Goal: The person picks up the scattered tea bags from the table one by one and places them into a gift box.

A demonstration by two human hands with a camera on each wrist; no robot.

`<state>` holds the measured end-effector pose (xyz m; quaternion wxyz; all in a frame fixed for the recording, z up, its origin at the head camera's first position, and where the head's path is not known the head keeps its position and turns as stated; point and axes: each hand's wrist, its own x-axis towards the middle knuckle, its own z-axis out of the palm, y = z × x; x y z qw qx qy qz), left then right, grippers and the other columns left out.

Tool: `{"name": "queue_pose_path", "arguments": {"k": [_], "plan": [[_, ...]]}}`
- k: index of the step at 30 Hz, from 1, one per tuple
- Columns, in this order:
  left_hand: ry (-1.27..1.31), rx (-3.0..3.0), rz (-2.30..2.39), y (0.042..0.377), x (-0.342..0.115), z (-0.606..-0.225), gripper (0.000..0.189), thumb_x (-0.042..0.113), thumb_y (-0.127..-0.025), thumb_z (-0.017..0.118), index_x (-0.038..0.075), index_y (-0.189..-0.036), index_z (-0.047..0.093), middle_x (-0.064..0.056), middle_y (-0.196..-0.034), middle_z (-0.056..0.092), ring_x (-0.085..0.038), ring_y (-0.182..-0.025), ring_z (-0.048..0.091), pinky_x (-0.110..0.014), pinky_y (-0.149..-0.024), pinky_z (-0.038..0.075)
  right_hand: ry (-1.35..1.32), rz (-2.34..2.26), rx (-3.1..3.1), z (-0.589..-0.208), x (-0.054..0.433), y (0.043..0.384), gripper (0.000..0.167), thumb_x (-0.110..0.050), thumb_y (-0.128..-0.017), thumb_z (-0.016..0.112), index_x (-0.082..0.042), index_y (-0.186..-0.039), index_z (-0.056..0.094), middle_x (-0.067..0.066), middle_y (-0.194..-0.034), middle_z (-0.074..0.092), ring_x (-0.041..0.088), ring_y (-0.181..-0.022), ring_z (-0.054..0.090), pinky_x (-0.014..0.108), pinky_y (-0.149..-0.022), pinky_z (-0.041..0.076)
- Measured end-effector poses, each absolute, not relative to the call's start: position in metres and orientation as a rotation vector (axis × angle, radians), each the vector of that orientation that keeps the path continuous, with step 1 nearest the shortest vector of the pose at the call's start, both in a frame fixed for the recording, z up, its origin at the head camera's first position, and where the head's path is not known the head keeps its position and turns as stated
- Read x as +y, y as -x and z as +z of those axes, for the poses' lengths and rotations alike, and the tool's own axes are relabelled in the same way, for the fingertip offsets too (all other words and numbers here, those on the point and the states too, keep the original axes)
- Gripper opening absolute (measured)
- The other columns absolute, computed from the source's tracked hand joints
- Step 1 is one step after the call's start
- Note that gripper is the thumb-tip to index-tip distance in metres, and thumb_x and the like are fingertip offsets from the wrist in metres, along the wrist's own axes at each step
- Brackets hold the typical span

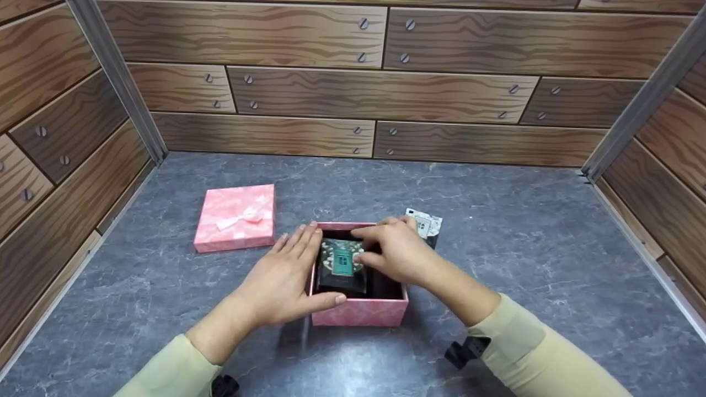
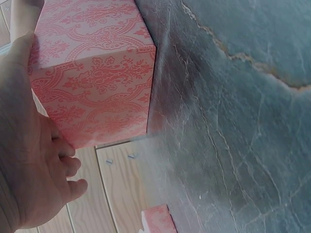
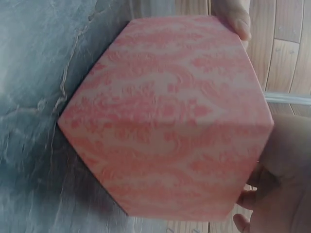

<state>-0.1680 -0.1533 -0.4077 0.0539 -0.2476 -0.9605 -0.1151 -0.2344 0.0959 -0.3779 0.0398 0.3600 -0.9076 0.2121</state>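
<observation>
A dark packet with a green label and small pale flowers sits in the left part of a pink patterned box, which has no lid on it. My left hand lies along the box's left side, its fingers straight and its thumb over the near rim. From the right, my right hand reaches over the box; its thumb and forefinger pinch the packet near its upper right corner. In the right wrist view, the box hides the packet and the right thumb.
To the left, the pink lid with a pale bow lies on the grey marbled table. A light-coloured packet lies behind my right hand, partly covered by it. Wood-patterned walls enclose the table at the back and sides.
</observation>
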Motion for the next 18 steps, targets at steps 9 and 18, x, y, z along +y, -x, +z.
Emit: {"name": "queue_pose_path", "arguments": {"k": [9, 18], "plan": [[0.749, -2.912, -0.349, 0.168, -0.153, -0.407, 0.124, 0.09, -0.091, 0.043, -0.007, -0.165, 0.022, -0.024, -0.172, 0.023, -0.038, -0.16, 0.022, -0.053, -0.128, 0.022, -0.863, 1.047, -2.57, -0.372, 0.133, 0.257, 0.044, -0.019, -0.093, 0.083, -0.006, -0.134, 0.074, 0.007, -0.11, 0.08, 0.033, -0.113, 0.071, 0.055, -0.105, 0.051], [0.75, -2.911, -0.342, 0.168, -0.153, -0.408, 0.123, 0.089, -0.091, 0.043, -0.007, -0.165, 0.022, -0.024, -0.172, 0.023, -0.038, -0.16, 0.022, -0.053, -0.128, 0.021, -0.501, 1.167, -2.52, -0.387, 0.189, 0.295, 0.047, -0.014, -0.097, 0.079, -0.002, -0.141, 0.067, 0.015, -0.113, 0.079, 0.036, -0.121, 0.068, 0.051, -0.111, 0.045]]}}
